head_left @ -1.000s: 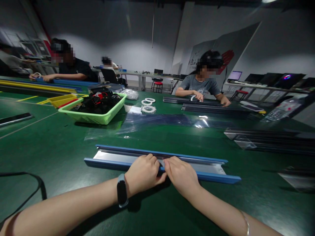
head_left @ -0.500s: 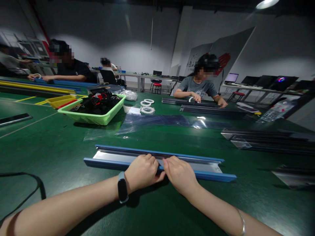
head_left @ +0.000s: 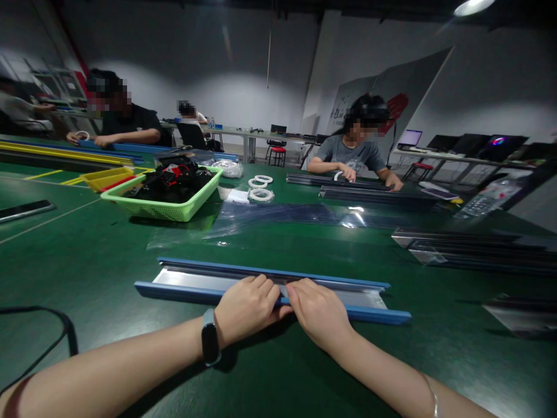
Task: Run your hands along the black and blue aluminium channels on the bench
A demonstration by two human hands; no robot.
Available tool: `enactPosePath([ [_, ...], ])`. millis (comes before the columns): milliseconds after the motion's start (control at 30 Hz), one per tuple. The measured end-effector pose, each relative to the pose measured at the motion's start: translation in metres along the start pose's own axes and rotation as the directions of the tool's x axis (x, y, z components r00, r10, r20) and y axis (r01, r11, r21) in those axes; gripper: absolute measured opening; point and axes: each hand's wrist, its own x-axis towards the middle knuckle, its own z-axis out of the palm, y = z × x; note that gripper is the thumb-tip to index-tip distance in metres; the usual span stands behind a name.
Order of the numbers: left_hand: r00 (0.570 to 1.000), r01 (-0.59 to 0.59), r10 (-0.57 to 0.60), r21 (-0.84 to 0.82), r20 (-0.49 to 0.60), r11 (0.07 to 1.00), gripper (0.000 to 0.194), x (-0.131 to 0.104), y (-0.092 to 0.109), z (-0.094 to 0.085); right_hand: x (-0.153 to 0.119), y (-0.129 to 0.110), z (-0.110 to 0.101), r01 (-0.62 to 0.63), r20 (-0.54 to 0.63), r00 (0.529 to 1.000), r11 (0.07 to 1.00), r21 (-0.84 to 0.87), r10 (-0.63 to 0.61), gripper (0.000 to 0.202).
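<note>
Channel [head_left: 187,280] passes beneath left fingers [head_left: 264,288] and right fingers [head_left: 299,295].

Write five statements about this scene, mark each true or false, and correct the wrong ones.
1. The left hand and right hand are both on the blue channel. True.
2. The watch is on the right wrist. False: it is on the left.
3. The light green basket stands beyond the blue channel. True.
4. The white rings lie inside the light green basket. False: they lie beside it on the table.
5. The blue channel's open side faces down. False: it faces up, showing a silver inside.
</note>
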Motion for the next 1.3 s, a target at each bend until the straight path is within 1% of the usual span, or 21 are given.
enactPosePath([
  [67,1.0,-0.022,0.022,-0.004,0.01,1.0,0.034,0.001,0.0006,0.0004,-0.0004,0.0002,0.0019,-0.02,-0.006,1.0,1.0,0.02,0.02,0.032],
  [200,1.0,-0.016,0.016,-0.016,0.001,1.0,0.034,0.0022,0.0009,0.0,0.0004,0.0004,0.0051,-0.031,-0.045,0.998,0.999,0.02,0.032,0.03],
  [333,1.0,-0.018,0.018,-0.02,0.008,1.0,0.035,0.0024,0.0005,-0.0009,0.002,0.0008,0.0064,-0.009,-0.053,0.999,1.0,-0.023,0.008,0.03],
  [467,0.999,-0.035,0.035,-0.028,-0.01,0.999,0.039,0.002,-0.0001,0.0005,0.0034,0.0014,0.0067,0.012,-0.06,0.998,0.998,-0.057,-0.015,0.03],
  [600,0.999,-0.031,0.03,-0.035,-0.019,0.999,0.039,0.0019,-0.001,0.0021,0.004,0.0017,0.006,0.018,-0.065,0.998,0.997,-0.081,-0.023,0.029],
  [700,1.0,-0.027,0.026,-0.026,-0.005,0.999,0.038,0.0024,-0.001,0.0021,0.0029,0.0004,0.0049,0.035,-0.058,0.998,0.996,-0.082,-0.04,0.029],
  [800,1.0,-0.014,0.015,-0.022,0.018,1.0,0.034,0.0029,0.0005,0.0019,0.0011,-0.0029,0.0046,-0.02,-0.076,0.997,0.997,-0.072,0.014,0.03],
  [900,0.999,0.031,-0.031,-0.032,-0.004,0.999,0.031,0.0033,0.0039,0.0024,0.0004,-0.006,0.0053,-0.061,-0.093,0.994,0.995,-0.085,0.053,0.031],
  [1000,0.997,0.071,-0.072,-0.031,-0.034,0.997,0.028,0.0036,0.0072,0.0035,0.0013,-0.0066,0.0057,-0.061,-0.103,0.993,0.994,-0.087,0.052,0.031],
  [1100,0.996,0.071,-0.072,-0.027,-0.047,0.997,0.027,0.0041,0.0085,0.0042,0.0028,-0.005,0.0054,-0.042,-0.101,0.994,0.994,-0.103,0.031,0.032],
  [1200,0.997,0.062,-0.063,-0.032,-0.033,0.998,0.026,0.0045,0.0082,0.004,0.0041,-0.0034,0.0046,-0.022,-0.09,0.996,0.994,-0.111,0.012,0.032],
  [1300,0.998,0.063,-0.064,-0.038,-0.021,0.997,0.026,0.0048,0.0077,0.0035,0.0051,-0.0029,0.0038,-0.028,-0.068,0.997,0.995,-0.098,0.021,0.033],
])
